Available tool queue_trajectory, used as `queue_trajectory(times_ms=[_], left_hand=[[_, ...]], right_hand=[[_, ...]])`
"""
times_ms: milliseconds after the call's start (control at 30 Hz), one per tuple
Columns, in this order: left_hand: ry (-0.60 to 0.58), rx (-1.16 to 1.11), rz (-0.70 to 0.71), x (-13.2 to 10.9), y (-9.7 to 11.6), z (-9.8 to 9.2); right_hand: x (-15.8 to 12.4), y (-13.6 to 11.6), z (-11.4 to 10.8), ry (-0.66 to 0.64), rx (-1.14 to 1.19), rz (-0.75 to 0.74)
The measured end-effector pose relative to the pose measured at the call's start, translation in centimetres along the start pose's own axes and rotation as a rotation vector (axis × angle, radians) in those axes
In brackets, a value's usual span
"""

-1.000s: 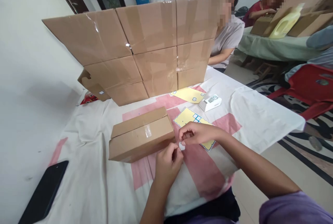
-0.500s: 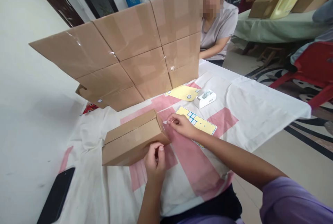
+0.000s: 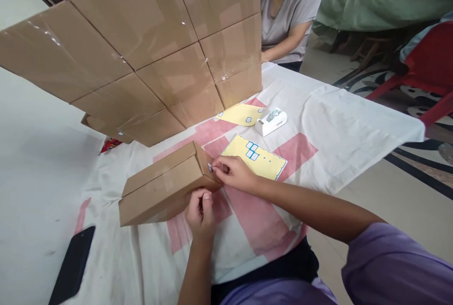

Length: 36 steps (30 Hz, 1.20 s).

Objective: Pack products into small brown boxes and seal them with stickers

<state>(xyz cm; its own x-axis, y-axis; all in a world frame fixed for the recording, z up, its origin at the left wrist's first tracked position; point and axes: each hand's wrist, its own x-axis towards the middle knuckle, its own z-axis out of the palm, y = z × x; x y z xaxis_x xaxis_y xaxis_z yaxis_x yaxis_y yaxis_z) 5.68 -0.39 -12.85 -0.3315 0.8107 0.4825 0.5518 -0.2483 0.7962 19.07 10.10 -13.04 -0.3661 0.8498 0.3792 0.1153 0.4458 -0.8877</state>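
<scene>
A closed cardboard box [image 3: 170, 184] lies on the cloth in front of me. My right hand [image 3: 233, 172] is at its right end, thumb and finger pinching a small white sticker [image 3: 210, 167] against or just at the end face; full contact I cannot tell. Curled beside the box's near right corner is my left hand [image 3: 200, 210], thumb against fingers; whatever it may hold is hidden. Just past my right hand lies a yellow sheet [image 3: 271, 165] with blue-edged white labels. Farther off are a second yellow sheet [image 3: 237, 114] and a white wedge-shaped case [image 3: 272, 122].
A tall wall of taped cardboard boxes [image 3: 170, 59] stands at the back. A black phone [image 3: 72, 265] lies at the left by the wall. Across the table sits a person [image 3: 286, 26] in a grey shirt. A red chair [image 3: 428, 64] is at the right.
My right hand has brought the small sticker to the box's end face. My left hand stays by the near corner. The view has tipped down, shifting things up and left.
</scene>
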Motion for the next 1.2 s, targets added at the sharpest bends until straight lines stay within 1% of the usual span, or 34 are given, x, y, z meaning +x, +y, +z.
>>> queue_trajectory(times_ms=[200, 500, 667, 833, 933, 1000, 1067, 1100, 1200], left_hand=[[0.003, 0.008, 0.040, 0.2, -0.6, 0.0], [0.013, 0.009, 0.057, 0.0, -0.6, 0.0], [0.016, 0.021, 0.064, 0.0, -0.6, 0.0], [0.008, 0.040, 0.079, 0.1, -0.5, 0.1], [-0.002, 0.051, 0.100, -0.1, -0.6, 0.2], [0.016, 0.060, 0.131, -0.3, -0.8, 0.2], [0.084, 0.067, 0.182, -0.3, -1.1, 0.0], [0.156, 0.078, 0.221, -0.1, -1.2, -0.3], [0.496, 0.235, 0.318, 1.2, -1.5, -1.8]], right_hand=[[-0.2, -0.1, 0.1, 0.006, 0.007, 0.035], [-0.3, -0.6, 0.3, 0.026, 0.021, 0.063], [-0.3, -0.5, 0.3, 0.022, 0.019, 0.048], [-0.7, -0.4, 0.7, 0.044, 0.021, -0.013], [-1.0, -0.4, 1.0, 0.048, 0.036, -0.020], [-1.1, -0.4, 1.2, 0.047, 0.059, -0.013], [-1.0, -0.3, 1.2, 0.055, 0.090, 0.000], [-1.0, -0.3, 1.3, 0.062, 0.103, 0.008], [-0.9, -0.2, 1.3, 0.085, 0.125, 0.036]])
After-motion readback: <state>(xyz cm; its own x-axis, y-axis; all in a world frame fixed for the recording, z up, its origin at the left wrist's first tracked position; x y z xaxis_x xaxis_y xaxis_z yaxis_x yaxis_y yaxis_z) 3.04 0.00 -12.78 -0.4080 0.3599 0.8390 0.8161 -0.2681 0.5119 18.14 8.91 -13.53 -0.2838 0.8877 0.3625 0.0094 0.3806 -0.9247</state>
